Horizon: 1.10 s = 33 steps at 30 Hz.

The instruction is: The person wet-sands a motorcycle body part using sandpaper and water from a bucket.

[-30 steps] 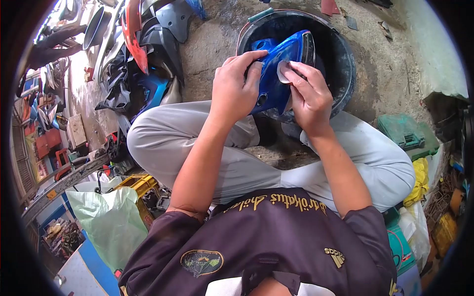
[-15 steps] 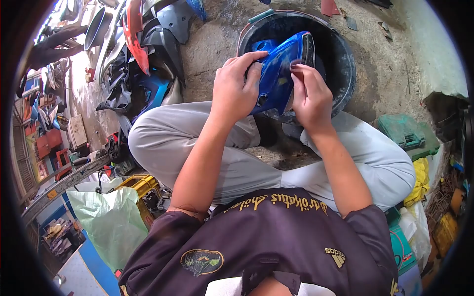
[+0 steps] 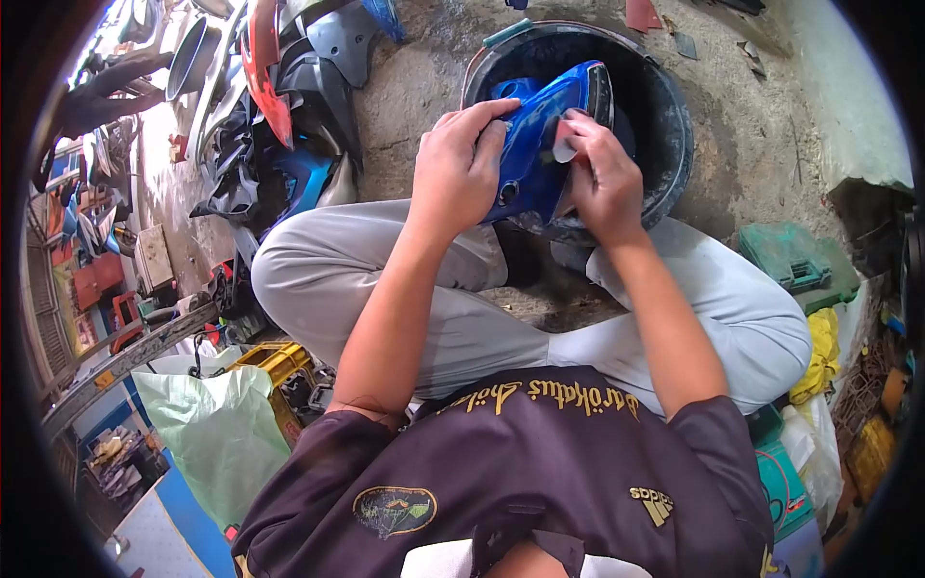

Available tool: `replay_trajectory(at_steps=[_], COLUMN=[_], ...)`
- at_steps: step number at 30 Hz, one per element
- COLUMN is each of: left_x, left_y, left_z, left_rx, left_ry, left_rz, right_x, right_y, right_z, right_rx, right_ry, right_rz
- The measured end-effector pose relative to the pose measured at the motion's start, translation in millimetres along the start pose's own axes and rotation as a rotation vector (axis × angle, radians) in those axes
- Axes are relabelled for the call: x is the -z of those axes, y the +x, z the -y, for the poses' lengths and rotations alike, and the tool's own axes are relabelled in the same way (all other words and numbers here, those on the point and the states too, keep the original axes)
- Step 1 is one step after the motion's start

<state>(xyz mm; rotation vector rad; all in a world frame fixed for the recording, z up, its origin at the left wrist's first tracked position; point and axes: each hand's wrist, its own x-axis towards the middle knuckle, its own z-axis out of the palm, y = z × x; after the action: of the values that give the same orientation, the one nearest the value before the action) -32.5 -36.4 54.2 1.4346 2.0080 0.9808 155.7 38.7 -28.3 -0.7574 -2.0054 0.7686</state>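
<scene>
At black bucket (image 3: 662, 116): left hand (image 3: 455, 181), fingers clamped on blue panel (image 3: 532, 144); right hand (image 3: 611, 185), fingers pinching pale sheet (image 3: 564, 150).

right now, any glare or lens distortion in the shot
All in the head view: edges bend fisheye-style into black corners; bright light washes out the upper left; shiny highlights sit on the blue panel; the black bucket looks dark inside.

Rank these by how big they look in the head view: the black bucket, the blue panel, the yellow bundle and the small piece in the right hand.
1. Black bucket
2. Blue panel, partly covered
3. Yellow bundle
4. Small piece in the right hand
These are apparent sizes only.
</scene>
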Motion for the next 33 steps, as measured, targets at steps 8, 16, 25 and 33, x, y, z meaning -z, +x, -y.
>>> replay_trajectory(at_steps=[8,16,25,33], left_x=[1.6,8.2,11.5,8.0], left_y=[3.3,3.2,4.8,6.6], left_z=[8.2,11.3,22.2,18.4], left_rx=[-0.088,-0.066,-0.069,-0.02], left_ry=[0.023,-0.027,0.082,0.061], left_rz=[0.023,0.073,0.123,0.122], right_x=[-3.2,-6.4,12.1,8.9], right_y=[-7.5,0.6,21.1,15.0], right_z=[-14.3,-5.4,-6.8,-21.7], right_rx=[0.099,0.03,0.327,0.186], right_ry=[-0.067,-0.088,-0.156,-0.084], right_rz=[-0.004,0.011,0.198,0.147])
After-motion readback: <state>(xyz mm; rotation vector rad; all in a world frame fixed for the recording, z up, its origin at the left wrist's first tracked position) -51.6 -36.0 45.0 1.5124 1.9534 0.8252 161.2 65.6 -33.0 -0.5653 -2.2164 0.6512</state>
